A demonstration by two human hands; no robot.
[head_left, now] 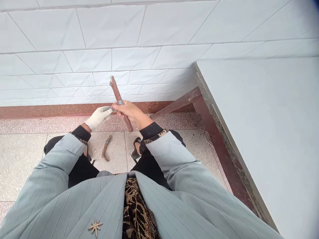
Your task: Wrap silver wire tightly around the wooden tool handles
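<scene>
My bare right hand (128, 111) is wrapped round a reddish-brown wooden stick (115, 88), which tilts with its broken upper end to the left. Just above my thumb, a band of thin grey wire (120, 102) is wound tightly round the stick. My left hand (99, 117), in a white glove, is closed in a pinch close beside my right fingertips. A thin grey strand, apparently the wire's loose end, shows at its fingers. Below, on the floor between my feet, lies a short bent stick (106, 151) with a greyish section near its upper part.
A white-tiled wall (87, 61) with a reddish-brown skirting (50, 110) stands in front. To the right is a pale tabletop (269, 126) on a dark red wooden frame (214, 132). A thin pale cord (208, 139) lies on the speckled floor (20, 156) near it.
</scene>
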